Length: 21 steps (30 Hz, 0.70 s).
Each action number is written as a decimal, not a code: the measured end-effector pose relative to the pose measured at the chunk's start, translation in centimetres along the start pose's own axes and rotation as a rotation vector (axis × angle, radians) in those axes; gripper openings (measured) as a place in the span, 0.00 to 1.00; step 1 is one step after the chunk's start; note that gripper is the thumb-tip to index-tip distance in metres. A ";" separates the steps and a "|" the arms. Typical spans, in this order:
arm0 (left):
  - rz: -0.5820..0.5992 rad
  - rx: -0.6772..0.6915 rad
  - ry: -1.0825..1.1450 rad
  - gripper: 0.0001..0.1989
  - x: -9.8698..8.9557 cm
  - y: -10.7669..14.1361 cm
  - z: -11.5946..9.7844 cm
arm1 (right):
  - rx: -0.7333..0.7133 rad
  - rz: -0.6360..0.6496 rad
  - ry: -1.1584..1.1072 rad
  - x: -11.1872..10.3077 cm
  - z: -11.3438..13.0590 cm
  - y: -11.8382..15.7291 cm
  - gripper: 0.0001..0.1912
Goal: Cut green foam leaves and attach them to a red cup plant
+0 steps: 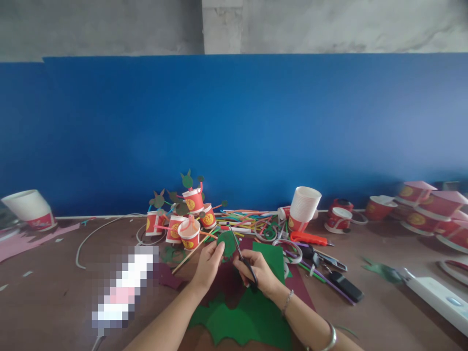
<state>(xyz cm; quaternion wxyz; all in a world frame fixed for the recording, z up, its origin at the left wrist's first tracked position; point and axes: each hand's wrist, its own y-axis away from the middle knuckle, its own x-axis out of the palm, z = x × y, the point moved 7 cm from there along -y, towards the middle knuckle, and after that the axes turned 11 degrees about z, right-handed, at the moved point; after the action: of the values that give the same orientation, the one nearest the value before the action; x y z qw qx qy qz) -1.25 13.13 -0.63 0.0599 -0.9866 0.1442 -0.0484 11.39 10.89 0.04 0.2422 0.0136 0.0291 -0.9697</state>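
Between the thumb and fingers of my left hand (210, 263) is a round piece of green paper (227, 244), held up over the table. My right hand (258, 270) grips a pair of black-handled scissors (250, 274), its blades pointing up and away along the right edge of the green piece. Whether the blades touch the paper I cannot tell. Below both hands lies a larger green sheet (241, 321) with a scalloped cut edge. Part of a dark maroon sheet (303, 292) shows beneath it.
Behind my hands stand decorated red paper cups (189, 236) and a heap of coloured straws (248, 222). To the right are stacked white cups (305, 207), an orange utility knife (308, 238), a black key fob (345, 286) and a white power strip (438, 300). A blue wall (234, 131) borders the table.
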 end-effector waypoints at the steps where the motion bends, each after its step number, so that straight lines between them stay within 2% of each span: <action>1: -0.005 0.001 -0.004 0.18 0.0 0.0 0.0 | -0.001 -0.002 0.001 0.0 0.1 0.0 0.15; 8: -0.050 0.029 -0.059 0.20 -0.2 0.1 -0.5 | 0.032 -0.002 0.016 0.2 0.1 0.0 0.16; 14: 0.008 0.063 -0.175 0.19 0.0 0.0 -1.0 | 0.035 0.030 -0.053 0.3 -0.7 0.0 0.18; 21: 0.011 0.080 -0.170 0.18 0.0 -0.1 -1.3 | 0.007 0.031 -0.011 0.3 -0.4 -0.1 0.17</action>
<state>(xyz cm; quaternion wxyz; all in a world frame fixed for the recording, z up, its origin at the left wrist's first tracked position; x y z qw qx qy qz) -1.33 13.03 0.65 0.1115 -0.9831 0.1422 0.0300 11.15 10.85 -0.36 0.2573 0.0096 0.0245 -0.9660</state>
